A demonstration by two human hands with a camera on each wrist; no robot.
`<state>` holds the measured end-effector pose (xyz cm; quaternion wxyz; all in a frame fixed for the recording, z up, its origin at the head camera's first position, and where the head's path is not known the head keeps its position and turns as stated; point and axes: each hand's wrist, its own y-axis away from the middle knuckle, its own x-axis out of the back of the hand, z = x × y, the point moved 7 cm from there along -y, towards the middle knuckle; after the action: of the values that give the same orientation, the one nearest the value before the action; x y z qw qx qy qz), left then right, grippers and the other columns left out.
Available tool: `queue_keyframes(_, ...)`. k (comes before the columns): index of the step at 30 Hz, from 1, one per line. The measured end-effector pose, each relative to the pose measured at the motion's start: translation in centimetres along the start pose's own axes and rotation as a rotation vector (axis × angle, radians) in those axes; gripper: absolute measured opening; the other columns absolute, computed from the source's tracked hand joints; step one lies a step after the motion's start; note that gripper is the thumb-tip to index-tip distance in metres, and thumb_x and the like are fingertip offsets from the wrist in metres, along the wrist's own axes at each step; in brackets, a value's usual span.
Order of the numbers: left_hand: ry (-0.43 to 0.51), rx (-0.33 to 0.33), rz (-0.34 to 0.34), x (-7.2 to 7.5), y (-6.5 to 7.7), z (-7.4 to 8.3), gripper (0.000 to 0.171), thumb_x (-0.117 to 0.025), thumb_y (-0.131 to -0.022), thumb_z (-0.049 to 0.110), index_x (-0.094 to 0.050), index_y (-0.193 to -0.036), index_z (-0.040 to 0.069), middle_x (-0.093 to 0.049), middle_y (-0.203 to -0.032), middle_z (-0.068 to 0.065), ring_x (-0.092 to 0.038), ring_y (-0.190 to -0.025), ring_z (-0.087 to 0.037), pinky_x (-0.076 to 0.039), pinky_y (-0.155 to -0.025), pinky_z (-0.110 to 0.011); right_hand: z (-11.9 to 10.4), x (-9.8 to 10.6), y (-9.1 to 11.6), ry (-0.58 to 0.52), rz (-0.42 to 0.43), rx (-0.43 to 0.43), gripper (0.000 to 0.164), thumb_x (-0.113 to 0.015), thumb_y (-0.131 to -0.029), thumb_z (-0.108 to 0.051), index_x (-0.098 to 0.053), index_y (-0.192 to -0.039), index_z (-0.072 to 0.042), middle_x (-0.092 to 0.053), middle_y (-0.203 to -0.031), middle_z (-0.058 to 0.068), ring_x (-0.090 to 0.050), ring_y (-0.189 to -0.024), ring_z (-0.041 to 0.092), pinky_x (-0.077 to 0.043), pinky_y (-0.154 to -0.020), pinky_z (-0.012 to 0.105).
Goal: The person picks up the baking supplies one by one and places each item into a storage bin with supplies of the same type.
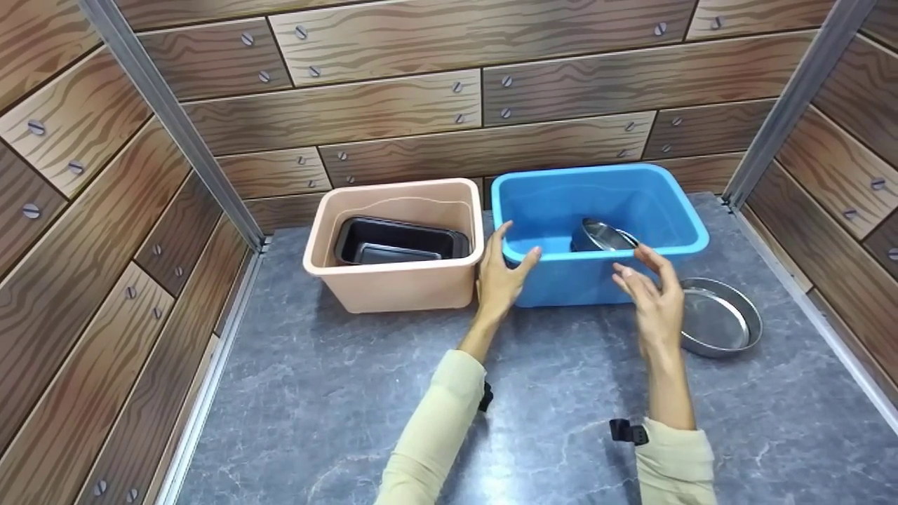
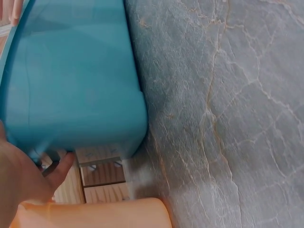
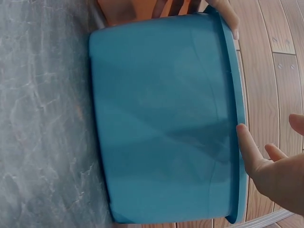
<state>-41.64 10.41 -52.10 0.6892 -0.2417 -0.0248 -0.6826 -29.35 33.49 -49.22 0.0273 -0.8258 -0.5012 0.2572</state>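
Note:
At the near left corner of the blue plastic bin [image 1: 572,284], my left hand [image 1: 499,284] rests against it, with the thumb by the front rim and the fingers along the left side. The left wrist view shows its fingers beside the bin's end wall [image 2: 80,123]. My right hand [image 1: 659,308] is at the front rim toward the right, its fingers loosely bent and holding nothing. A fingertip meets the rim in the right wrist view [image 3: 241,128]. Inside the bin a shiny metal pan [image 1: 609,236] leans at a tilt, partly hidden by the front wall.
A peach bin [image 1: 403,291] stands to the left with a dark rectangular loaf pan [image 1: 403,242] inside. Right of the blue bin, a round metal cake pan [image 1: 719,322] lies on the grey marbled surface [image 1: 337,393]. Wood-patterned walls [image 1: 393,105] enclose the back and sides.

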Motion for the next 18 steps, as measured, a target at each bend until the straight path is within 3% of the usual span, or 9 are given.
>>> queue_keyframes(12, 0.018, -0.027, 0.008, -0.1, 0.0, 0.0, 0.076, -0.071, -0.092, 0.06, -0.044, -0.157, 0.032, -0.047, -0.159, 0.005, -0.046, -0.145, -0.015, -0.042, -0.115, -0.039, 0.5, 1.5, 0.9, -0.014, 0.052, -0.023, 0.047, -0.06, -0.099, 0.01, -0.048, -0.145, 0.011, -0.048, -0.136, 0.026, -0.073, -0.101, 0.023, -0.058, -0.093, 0.03)
queue_keyframes(18, 0.013, -0.015, 0.001, 0.0, 0.0, -0.1, 0.077, -0.07, -0.092, 0.061, -0.043, -0.158, 0.031, -0.047, -0.16, 0.004, -0.045, -0.145, -0.017, -0.041, -0.115, -0.042, 1.1, 3.1, 1.5, 0.022, 0.115, -0.052, 0.045, -0.058, -0.099, 0.011, -0.049, -0.143, 0.013, -0.054, -0.127, 0.016, -0.072, -0.095, 0.017, -0.059, -0.089, 0.026)
